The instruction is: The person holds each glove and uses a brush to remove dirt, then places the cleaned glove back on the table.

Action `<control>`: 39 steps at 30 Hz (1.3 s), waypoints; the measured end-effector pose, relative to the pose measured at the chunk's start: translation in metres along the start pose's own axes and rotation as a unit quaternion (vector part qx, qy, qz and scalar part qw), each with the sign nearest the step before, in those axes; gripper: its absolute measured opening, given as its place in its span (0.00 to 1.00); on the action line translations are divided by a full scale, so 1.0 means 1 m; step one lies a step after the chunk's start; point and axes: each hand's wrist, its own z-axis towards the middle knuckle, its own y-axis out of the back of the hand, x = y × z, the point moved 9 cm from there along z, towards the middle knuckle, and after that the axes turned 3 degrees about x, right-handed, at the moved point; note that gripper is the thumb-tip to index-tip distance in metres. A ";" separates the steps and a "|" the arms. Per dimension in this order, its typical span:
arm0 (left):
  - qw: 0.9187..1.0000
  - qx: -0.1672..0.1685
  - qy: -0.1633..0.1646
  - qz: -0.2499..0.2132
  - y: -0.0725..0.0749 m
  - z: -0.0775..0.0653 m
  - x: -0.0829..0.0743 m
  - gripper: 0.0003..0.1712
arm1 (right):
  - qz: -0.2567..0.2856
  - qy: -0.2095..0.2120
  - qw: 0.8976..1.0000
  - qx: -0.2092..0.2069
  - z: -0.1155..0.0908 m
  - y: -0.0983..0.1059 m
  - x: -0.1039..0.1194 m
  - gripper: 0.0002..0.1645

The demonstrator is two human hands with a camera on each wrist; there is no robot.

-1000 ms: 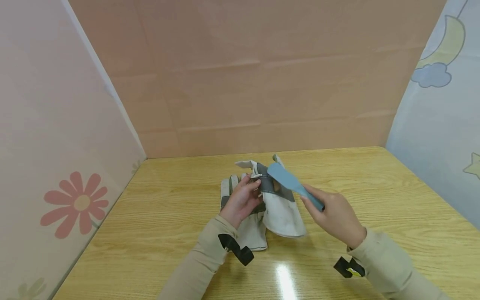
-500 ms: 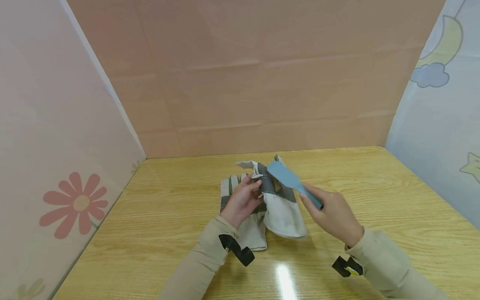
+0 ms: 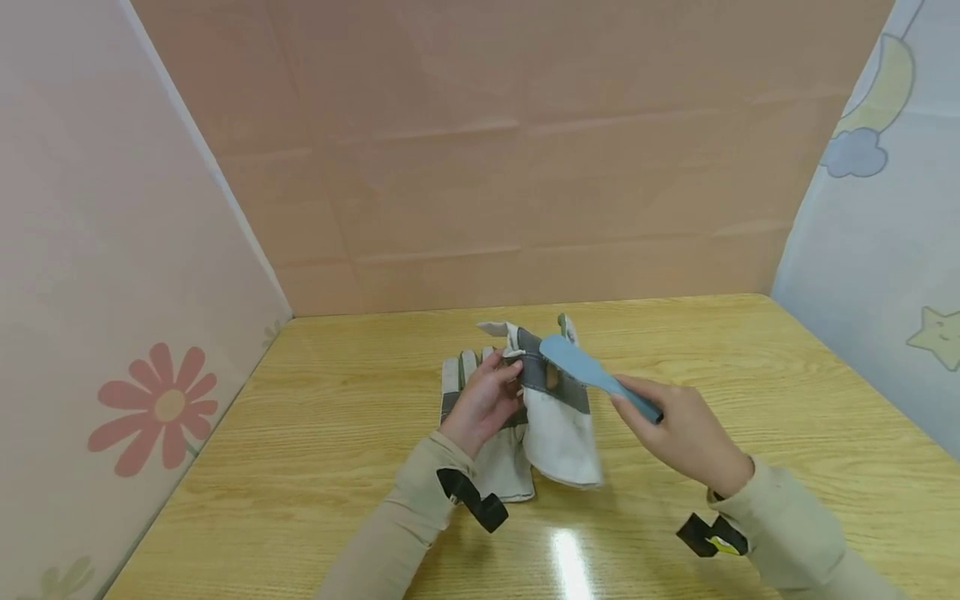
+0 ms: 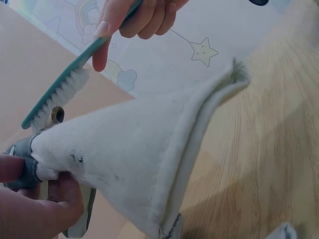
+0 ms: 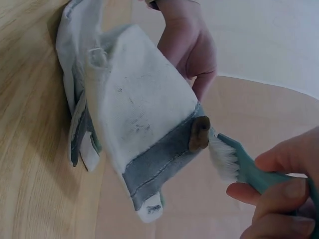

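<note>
A white work glove (image 3: 558, 433) with a grey band is raised above the table, pinched at the band by my left hand (image 3: 486, 408). My right hand (image 3: 693, 437) grips a blue-green brush (image 3: 576, 360) by its handle. In the right wrist view, the white bristles (image 5: 224, 159) are beside a brown lump (image 5: 200, 133) on the glove's grey band; whether they touch is unclear. Dark smudges (image 5: 137, 124) mark the white cuff. A second glove (image 3: 506, 471) lies on the table beneath my left hand, which partly covers it.
The wooden table (image 3: 330, 433) runs back to a brown papered wall (image 3: 517, 167). Pale side panels stand at both sides, with a printed flower (image 3: 168, 407) on the left one and a star (image 3: 937, 337) on the right one. Small black devices are strapped to both wrists.
My right hand and the brush have shifted slightly to the right. The held glove's cuff has swung a little left and down, while my left hand stays put.
</note>
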 end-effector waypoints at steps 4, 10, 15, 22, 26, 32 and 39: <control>1.000 0.011 0.001 0.006 -0.004 0.000 -0.001 0.25 | 0.019 -0.014 1.000 -0.008 0.001 0.002 -0.003 0.20; 1.000 0.000 -0.002 0.004 -0.005 0.000 -0.002 0.24 | 0.033 -0.013 0.999 0.002 0.002 -0.004 -0.005 0.21; 1.000 -0.003 -0.014 0.003 -0.002 0.000 -0.003 0.21 | 0.014 -0.008 1.000 0.012 0.001 -0.003 -0.003 0.21; 1.000 -0.005 -0.009 0.003 -0.001 0.000 -0.001 0.24 | 0.006 -0.031 0.999 0.023 0.000 0.003 -0.004 0.20; 1.000 -0.008 -0.008 0.003 -0.001 0.001 -0.001 0.22 | 0.015 -0.027 1.000 0.002 0.001 0.006 -0.003 0.20; 1.000 -0.005 -0.003 0.003 -0.001 0.002 0.000 0.23 | 0.008 -0.018 1.000 0.010 0.003 -0.003 -0.002 0.20; 1.000 -0.015 -0.013 0.011 0.005 0.002 -0.004 0.23 | -0.010 -0.008 1.000 0.014 0.001 -0.003 0.001 0.20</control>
